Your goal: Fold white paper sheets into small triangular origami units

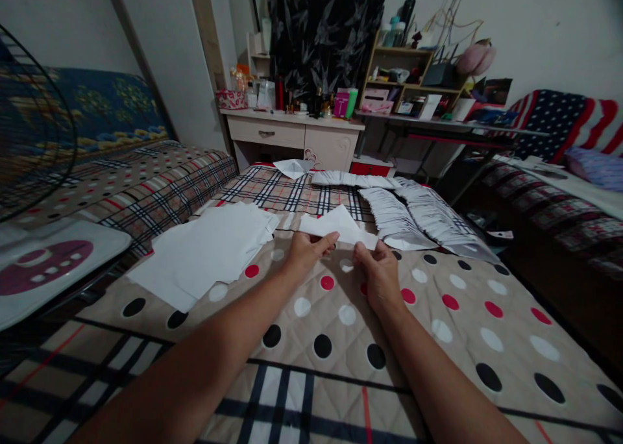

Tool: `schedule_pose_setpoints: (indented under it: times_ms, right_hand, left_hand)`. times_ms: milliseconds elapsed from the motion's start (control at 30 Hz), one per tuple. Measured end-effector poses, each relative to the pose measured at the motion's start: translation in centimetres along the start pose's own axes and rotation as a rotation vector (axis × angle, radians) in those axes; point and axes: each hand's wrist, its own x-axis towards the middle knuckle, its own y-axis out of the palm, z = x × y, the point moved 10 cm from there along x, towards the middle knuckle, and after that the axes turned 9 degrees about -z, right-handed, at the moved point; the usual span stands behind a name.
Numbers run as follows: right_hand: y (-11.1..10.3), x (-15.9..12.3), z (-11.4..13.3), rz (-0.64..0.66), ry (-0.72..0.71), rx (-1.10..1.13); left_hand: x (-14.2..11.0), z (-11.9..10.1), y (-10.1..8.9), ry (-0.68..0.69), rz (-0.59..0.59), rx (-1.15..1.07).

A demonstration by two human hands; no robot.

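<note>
A partly folded sheet of white paper [339,222] is held up between my hands over the dotted bedspread. My left hand [311,250] grips its left side with thumb on top and fingers beneath. The right corner is pinched by my right hand [378,272]. To the left lies a loose, uneven pile of flat white sheets [209,249]. On the right, long rows of folded white papers [396,220] lie overlapped, with another row [353,180] behind them. One separate folded paper [293,167] rests near the far edge of the bed.
The quilted bedspread [335,314] with dots and plaid covers the surface before me. Beyond it stands a white dresser [267,130] crowded with bottles. A fan [34,119] is at far left, above a white and purple panel [43,265]. Another bed [146,171] stands behind.
</note>
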Motion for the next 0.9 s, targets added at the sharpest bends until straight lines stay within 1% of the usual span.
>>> schedule_pose_setpoints:
  times_ms: [67, 133, 200, 267, 400, 533, 667, 800, 900]
  right_hand:
    - [1.1, -0.7, 0.0, 0.042, 0.006, 0.018]
    - [2.1, -1.3, 0.0, 0.087, 0.016, -0.003]
    - [2.5, -1.7, 0.0, 0.082, 0.021, 0.013]
    - [2.4, -1.8, 0.0, 0.061, 0.028, 0.051]
    - [1.3, -1.2, -0.4, -0.013, 0.045, 0.109]
    - [-0.8, -0.5, -0.5, -0.169, 0.046, 0.127]
    - [-1.7, 0.1, 0.1, -0.194, -0.01, 0.069]
    - [-3.2, 0.5, 0.4, -0.276, -0.052, 0.022]
    - [-3.3, 0.5, 0.8, -0.27, -0.093, -0.013]
  left_hand:
    - [-0.5, 0.0, 0.3, 0.004, -0.028, 0.006]
    - [-1.0, 0.2, 0.9, 0.012, -0.021, 0.008]
    - [-1.4, 0.6, 1.5, 0.011, 0.002, -0.003]
    - [-1.7, 1.0, 1.7, -0.002, 0.011, -0.013]
    - [-1.6, 1.3, 1.5, -0.011, -0.003, 0.0]
    - [-1.2, 1.1, 0.8, -0.026, -0.034, -0.043]
    - [-0.4, 1.3, -0.3, -0.057, -0.067, -0.038]
    - [0.8, 0.8, -1.9, -0.023, -0.119, -0.031]
    - [1.4, 0.7, -2.6, -0.02, -0.121, -0.063]
